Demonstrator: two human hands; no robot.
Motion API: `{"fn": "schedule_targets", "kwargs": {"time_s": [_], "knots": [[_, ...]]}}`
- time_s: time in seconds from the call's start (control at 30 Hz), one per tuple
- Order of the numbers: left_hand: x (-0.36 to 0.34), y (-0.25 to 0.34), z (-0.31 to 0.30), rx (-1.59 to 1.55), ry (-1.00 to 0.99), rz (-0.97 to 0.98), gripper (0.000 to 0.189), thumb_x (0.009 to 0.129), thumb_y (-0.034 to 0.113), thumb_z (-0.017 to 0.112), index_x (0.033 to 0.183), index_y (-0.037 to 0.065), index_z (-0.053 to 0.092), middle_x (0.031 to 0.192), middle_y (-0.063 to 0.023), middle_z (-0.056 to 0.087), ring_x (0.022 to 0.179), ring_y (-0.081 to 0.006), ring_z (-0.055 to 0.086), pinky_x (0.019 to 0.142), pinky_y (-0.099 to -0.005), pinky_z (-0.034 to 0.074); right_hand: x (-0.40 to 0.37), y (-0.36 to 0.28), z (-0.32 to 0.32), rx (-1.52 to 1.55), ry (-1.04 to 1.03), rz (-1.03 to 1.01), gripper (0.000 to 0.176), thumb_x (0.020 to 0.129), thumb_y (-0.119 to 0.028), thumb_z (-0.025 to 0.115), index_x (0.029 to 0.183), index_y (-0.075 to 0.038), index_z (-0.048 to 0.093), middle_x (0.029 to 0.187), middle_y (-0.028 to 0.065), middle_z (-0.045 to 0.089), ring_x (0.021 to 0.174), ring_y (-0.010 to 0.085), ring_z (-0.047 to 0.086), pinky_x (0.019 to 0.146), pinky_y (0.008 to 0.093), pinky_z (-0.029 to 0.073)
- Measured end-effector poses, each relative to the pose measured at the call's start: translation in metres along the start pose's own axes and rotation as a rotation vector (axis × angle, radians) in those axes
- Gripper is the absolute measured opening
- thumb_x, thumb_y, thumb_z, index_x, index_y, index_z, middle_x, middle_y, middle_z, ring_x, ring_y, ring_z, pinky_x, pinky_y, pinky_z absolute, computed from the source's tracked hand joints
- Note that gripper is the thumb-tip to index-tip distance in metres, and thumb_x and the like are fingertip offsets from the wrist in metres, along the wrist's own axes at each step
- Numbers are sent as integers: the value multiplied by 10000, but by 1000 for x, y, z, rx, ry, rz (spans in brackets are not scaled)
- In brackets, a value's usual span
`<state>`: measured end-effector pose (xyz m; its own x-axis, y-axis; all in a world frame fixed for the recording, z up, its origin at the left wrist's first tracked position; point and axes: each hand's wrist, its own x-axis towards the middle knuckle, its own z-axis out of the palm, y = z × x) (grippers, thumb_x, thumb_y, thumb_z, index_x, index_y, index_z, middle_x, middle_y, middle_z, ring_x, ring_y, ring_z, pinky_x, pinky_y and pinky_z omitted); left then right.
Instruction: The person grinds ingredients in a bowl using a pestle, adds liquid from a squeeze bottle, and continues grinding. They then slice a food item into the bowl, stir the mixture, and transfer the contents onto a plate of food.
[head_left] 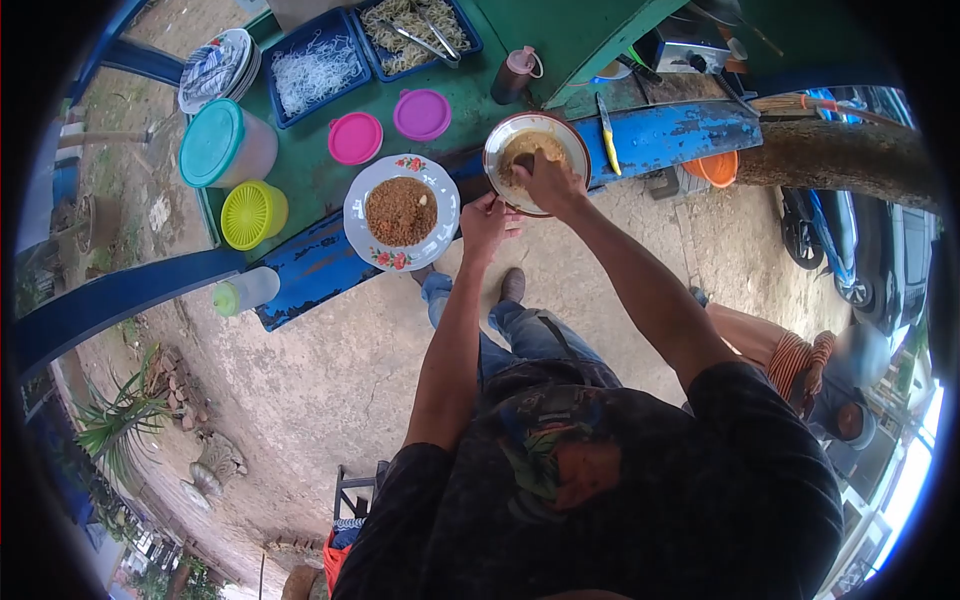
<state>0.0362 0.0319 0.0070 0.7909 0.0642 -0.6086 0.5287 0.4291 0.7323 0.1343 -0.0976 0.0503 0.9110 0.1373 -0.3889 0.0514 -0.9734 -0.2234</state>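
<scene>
Reaching forward, the right hand (545, 182) is down inside a round bowl (570, 135) that sits at the edge of the green worktop (320, 185); its fingers are bent into the yellow-brown food (535, 145), and I cannot tell if its grip is pinching anything. The left hand (488, 222) is just beside the near rim of the bowl; its fingers are curled close together, but I cannot tell if the grip has hold of the rim or only touches it.

A white plate (445, 215) with flowers on its rim sits just left of the bowl; it holds a heap of brown food. Behind the plate lie a pink lid (355, 138) and a purple lid (422, 114), side by side; a yellow tub (253, 214) and a big tub with a teal lid (212, 142) stand further left. Two blue trays are at the back; one holds white noodles (315, 70), and the other holds yellow noodles with tongs (425, 40) on top. A brown bottle (512, 78) stands near the bowl; a yellow knife (607, 125) lies just right of it. Another person (835, 400) sits low on the right.
</scene>
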Motion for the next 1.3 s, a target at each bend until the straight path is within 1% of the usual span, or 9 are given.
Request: {"fn": "schedule_targets", "kwargs": {"time_s": [0.1, 0.2, 0.4, 0.8, 0.87, 0.97, 1.07, 1.2, 1.3], "knots": [[-3, -11, -1, -28, -35, -2, 237, 1072, 144, 559, 1146, -41, 686, 982, -135, 728, 939, -280, 777, 730, -396, 682, 14, -34, -43, 198, -277, 243, 630, 1024, -551, 554, 1292, 19, 557, 1179, 276, 712, 1106, 395, 720, 949, 514, 569], [2, -3, 2, -15, -28, 14, 243, 1072, 143, 556, 1155, -45, 686, 985, -136, 731, 931, -278, 779, 725, -395, 682, -14, -20, -6, -21, -27, 0, 593, 1022, -538, 567, 1238, 13, 598, 1108, 259, 737, 1066, 394, 734, 923, 515, 580], [15, 10, -7, 2, 29, 49, 250, 1060, 136, 545, 1136, -43, 702, 945, -129, 738, 874, -251, 784, 689, -375, 680, -19, -12, -10, -90, -63, -91, 580, 1013, -555, 569, 1241, -22, 595, 1162, 233, 731, 1113, 422, 710, 941, 535, 561], [7, -45, 17, -87, 62, 217, 192, 1070, 88, 449, 1077, -49, 584, 999, -157, 687, 861, -244, 743, 799, -483, 672, -7, 1, -13, 82, -65, 40, 602, 984, -564, 587, 1207, -7, 639, 1140, 236, 742, 1126, 389, 715, 944, 511, 571], [4, -41, 15, -142, 87, 197, 296, 1115, 177, 456, 1262, -60, 555, 1075, -178, 695, 948, -272, 741, 891, -492, 647, -21, 15, 0, 101, -43, -39, 599, 972, -552, 609, 1217, -7, 638, 1205, 256, 717, 1116, 389, 718, 925, 500, 576], [-6, -59, 33, -183, 110, 265, 325, 1104, 166, 488, 1316, -75, 542, 1169, -218, 682, 1005, -293, 727, 947, -482, 627, 4, 1, -7, 219, -8, 141, 620, 949, -531, 652, 1268, -1, 622, 1148, 248, 737, 1087, 367, 732, 906, 469, 587], [14, -69, 17, -206, -9, 278, 365, 1092, 140, 519, 1380, -84, 519, 1220, -237, 667, 1071, -308, 712, 980, -490, 616, -28, 11, -8, 162, -56, -14, 580, 953, -505, 633, 1188, 24, 623, 1085, 270, 736, 1038, 396, 739, 884, 491, 594], [1, -64, 34, -248, 89, 270, 351, 1091, 84, 498, 1401, -80, 522, 1210, -229, 681, 1093, -306, 709, 1008, -447, 597, 10, 13, -4, 205, 26, 79, 603, 954, -519, 619, 1203, 30, 616, 1081, 273, 735, 1041, 417, 735, 897, 514, 586], [2, -76, 35, -281, 73, 287, 299, 1079, 119, 556, 1310, -58, 624, 1081, -127, 712, 951, -191, 698, 909, -358, 611, -23, 10, -8, 122, -62, -42, 582, 957, -555, 617, 1158, -11, 658, 1052, 232, 752, 978, 383, 761, 843, 504, 607]]}}
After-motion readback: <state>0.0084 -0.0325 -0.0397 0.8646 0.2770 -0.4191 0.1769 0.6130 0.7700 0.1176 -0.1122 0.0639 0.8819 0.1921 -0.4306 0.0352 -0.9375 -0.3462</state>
